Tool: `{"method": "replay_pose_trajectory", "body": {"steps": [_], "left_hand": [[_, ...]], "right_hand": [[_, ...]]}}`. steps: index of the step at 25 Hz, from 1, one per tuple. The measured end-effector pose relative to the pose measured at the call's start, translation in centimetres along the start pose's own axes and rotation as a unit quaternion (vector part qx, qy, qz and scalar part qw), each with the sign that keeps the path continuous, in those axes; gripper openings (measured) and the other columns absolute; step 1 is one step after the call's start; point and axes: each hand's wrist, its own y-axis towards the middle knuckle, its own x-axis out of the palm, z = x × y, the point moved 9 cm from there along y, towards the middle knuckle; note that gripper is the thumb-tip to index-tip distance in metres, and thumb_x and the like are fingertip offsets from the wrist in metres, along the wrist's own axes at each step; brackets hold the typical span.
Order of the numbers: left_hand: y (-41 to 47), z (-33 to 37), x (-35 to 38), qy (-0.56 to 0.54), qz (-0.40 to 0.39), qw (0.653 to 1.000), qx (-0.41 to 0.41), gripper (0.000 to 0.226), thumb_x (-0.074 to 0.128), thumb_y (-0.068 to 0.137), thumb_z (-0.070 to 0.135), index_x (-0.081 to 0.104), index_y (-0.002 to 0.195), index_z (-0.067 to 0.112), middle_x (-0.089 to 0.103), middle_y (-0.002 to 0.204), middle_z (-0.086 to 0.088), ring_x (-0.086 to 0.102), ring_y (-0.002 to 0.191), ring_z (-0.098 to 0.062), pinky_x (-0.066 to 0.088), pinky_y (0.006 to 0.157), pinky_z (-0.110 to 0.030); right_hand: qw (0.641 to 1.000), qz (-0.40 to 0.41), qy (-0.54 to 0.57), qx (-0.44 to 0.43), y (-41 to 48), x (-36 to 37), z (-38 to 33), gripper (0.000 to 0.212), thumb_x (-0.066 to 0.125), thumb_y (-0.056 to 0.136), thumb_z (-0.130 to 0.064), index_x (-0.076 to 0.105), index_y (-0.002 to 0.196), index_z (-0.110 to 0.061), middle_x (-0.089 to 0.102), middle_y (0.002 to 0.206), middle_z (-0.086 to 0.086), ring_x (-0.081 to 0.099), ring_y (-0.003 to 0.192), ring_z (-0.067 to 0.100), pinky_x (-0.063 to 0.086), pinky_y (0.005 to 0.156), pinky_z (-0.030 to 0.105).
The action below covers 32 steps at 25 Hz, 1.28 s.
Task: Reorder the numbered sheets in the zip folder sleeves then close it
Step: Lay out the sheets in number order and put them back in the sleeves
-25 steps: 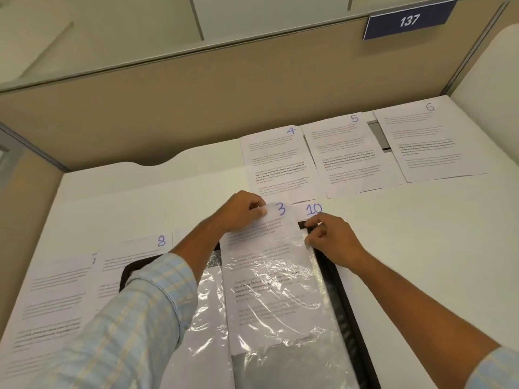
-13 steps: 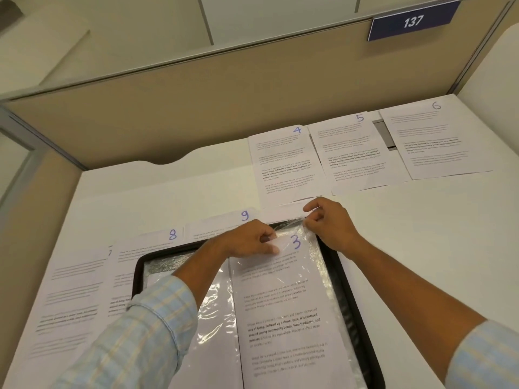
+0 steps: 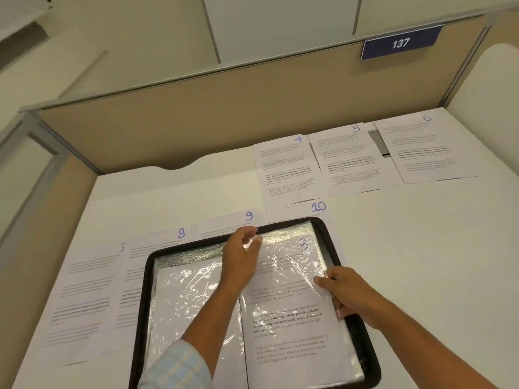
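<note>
Zip folder (image 3: 146,290) lies open at the near edge of the surface (image 3: 407,248). Sheet 3 (image 3: 292,307) is in the right sleeve (image 3: 289,230). Left hand (image 3: 241,256) fingers pinch the sleeve top; right hand (image 3: 349,294) fingers grip its side edge. Probably seating 3. Next is likely sheet 4 (image 3: 283,172), far edge, into a fresh sleeve.

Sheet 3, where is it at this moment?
In the head view, sheet 3 lies in the right-hand clear sleeve of the open zip folder, with sheet 10 beyond its top edge.
</note>
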Motion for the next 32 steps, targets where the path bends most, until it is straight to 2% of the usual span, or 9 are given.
{"method": "replay_pose_trajectory", "body": {"steps": [3, 7, 11, 18, 20, 23, 26, 29, 32], "left_hand": [[-6.1, -2.3, -0.2, 0.028, -0.037, 0.998, -0.048, 0.026, 0.067, 0.1, 0.037, 0.066, 0.124, 0.027, 0.064, 0.122, 0.013, 0.061, 0.113, -0.006, 0.045, 0.082, -0.015], [-12.0, -4.3, -0.7, -0.02, -0.134, 0.986, -0.1, 0.038, 0.065, 0.094, 0.06, 0.06, 0.127, 0.042, 0.061, 0.133, 0.02, 0.059, 0.123, -0.003, 0.052, 0.102, -0.032], [-14.8, -3.4, -2.9, -0.149, -0.19, 0.956, -0.167, 0.044, 0.061, 0.092, 0.069, 0.065, 0.126, 0.042, 0.07, 0.126, 0.017, 0.068, 0.115, -0.007, 0.055, 0.103, -0.042], [-14.5, -3.1, -10.8, -0.318, -0.161, 0.922, -0.153, 0.058, 0.059, 0.096, 0.067, 0.063, 0.137, 0.026, 0.071, 0.131, -0.011, 0.068, 0.119, -0.039, 0.053, 0.101, -0.065], [-14.5, -4.7, -13.1, -0.31, -0.149, 0.926, -0.156, 0.053, 0.065, 0.096, 0.062, 0.062, 0.138, 0.03, 0.071, 0.132, -0.007, 0.069, 0.121, -0.033, 0.053, 0.104, -0.061], [-14.3, -8.7, -16.0, -0.262, -0.091, 0.943, -0.185, 0.031, 0.067, 0.101, 0.025, 0.066, 0.132, 0.026, 0.078, 0.115, -0.005, 0.076, 0.105, -0.029, 0.059, 0.096, -0.055], [-14.2, -13.3, -17.9, -0.253, -0.045, 0.936, -0.24, 0.029, 0.061, 0.099, 0.004, 0.07, 0.122, 0.019, 0.08, 0.104, -0.009, 0.077, 0.096, -0.033, 0.063, 0.087, -0.051], [-14.2, -16.9, -19.9, -0.225, -0.013, 0.936, -0.271, 0.016, 0.065, 0.098, 0.003, 0.072, 0.103, 0.016, 0.077, 0.095, -0.012, 0.075, 0.086, -0.033, 0.063, 0.077, -0.046], [-14.3, -19.9, -21.3, -0.166, 0.008, 0.947, -0.274, 0.007, 0.075, 0.093, 0.005, 0.071, 0.088, 0.007, 0.07, 0.081, -0.019, 0.067, 0.071, -0.026, 0.059, 0.068, -0.038]], "right_hand": [[1.0, 0.013, 0.015, -0.015, -2.1, 0.9, 1.6, 0.042, 0.073, 0.092, -0.036, 0.056, 0.099, 0.002, 0.073, 0.099, 0.024, 0.073, 0.094, 0.045, 0.059, 0.082, 0.062], [0.993, 0.075, 0.057, -0.077, -5.8, 2.2, -0.8, 0.009, 0.065, 0.101, -0.018, 0.068, 0.101, -0.009, 0.079, 0.087, 0.003, 0.079, 0.081, 0.024, 0.064, 0.069, 0.038], [0.975, 0.127, 0.084, -0.161, -9.6, 6.0, -5.6, 0.005, 0.066, 0.1, -0.015, 0.07, 0.103, -0.014, 0.079, 0.087, 0.002, 0.077, 0.079, 0.019, 0.062, 0.071, 0.034], [0.963, 0.015, 0.057, -0.263, -12.2, 19.2, -10.8, 0.009, 0.07, 0.099, -0.025, 0.071, 0.107, -0.025, 0.077, 0.101, -0.004, 0.073, 0.098, 0.012, 0.058, 0.09, 0.031], [0.962, -0.005, 0.036, -0.272, -11.8, 21.8, -10.4, 0.016, 0.07, 0.098, -0.034, 0.071, 0.113, -0.028, 0.075, 0.11, -0.009, 0.07, 0.108, 0.009, 0.055, 0.096, 0.032], [0.963, 0.039, -0.031, -0.264, -9.5, 22.5, -8.2, 0.029, 0.068, 0.098, -0.046, 0.065, 0.125, -0.037, 0.068, 0.123, -0.022, 0.062, 0.119, -0.002, 0.052, 0.104, 0.036], [0.959, 0.055, -0.141, -0.241, -6.8, 22.5, -4.9, 0.053, 0.062, 0.099, -0.053, 0.051, 0.148, -0.034, 0.054, 0.149, -0.017, 0.049, 0.138, 0.002, 0.043, 0.114, 0.03], [0.928, 0.065, -0.289, -0.225, -5.3, 23.4, -2.4, 0.074, 0.05, 0.1, -0.062, 0.031, 0.162, -0.024, 0.034, 0.166, -0.01, 0.033, 0.152, 0.008, 0.025, 0.119, 0.02], [0.859, 0.056, -0.445, -0.248, -4.9, 25.3, -0.8, 0.099, 0.02, 0.089, -0.086, 0.021, 0.165, -0.023, 0.016, 0.172, -0.008, 0.017, 0.159, 0.013, 0.016, 0.126, 0.03]]}}
